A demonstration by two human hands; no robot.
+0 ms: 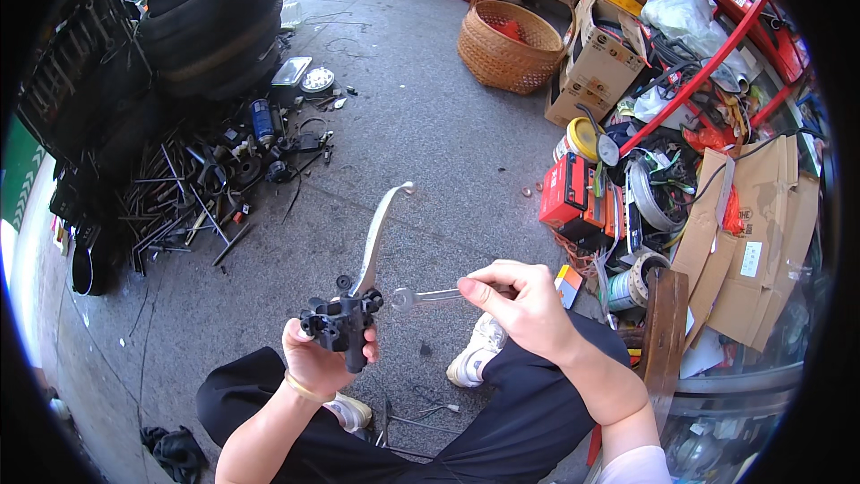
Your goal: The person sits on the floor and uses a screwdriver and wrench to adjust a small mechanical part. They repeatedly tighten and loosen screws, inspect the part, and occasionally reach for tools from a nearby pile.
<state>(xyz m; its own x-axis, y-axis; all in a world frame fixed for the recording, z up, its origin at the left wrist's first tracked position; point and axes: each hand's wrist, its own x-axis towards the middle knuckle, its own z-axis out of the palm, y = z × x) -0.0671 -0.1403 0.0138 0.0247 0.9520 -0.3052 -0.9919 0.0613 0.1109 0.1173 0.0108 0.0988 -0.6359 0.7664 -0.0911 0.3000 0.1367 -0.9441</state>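
Observation:
My left hand (315, 360) is closed around a black brake lever assembly (339, 324), held up above my lap. Its silver lever blade (378, 237) points up and away from me, curving to the right at the tip. A silver open-end wrench (421, 297) is pinched between the thumb and fingers of my right hand (515, 303). The wrench's jaw points left and lies close to the right side of the black housing; whether it touches I cannot tell. Part of the housing is hidden by my left fingers.
Loose tools and metal parts (193, 188) lie on the floor at left, below stacked tires (210, 27). At right are a woven basket (512, 45), a red battery (573, 197), cardboard (761, 251) and a wooden stool edge (665, 327). Thin cables (421, 417) lie between my feet.

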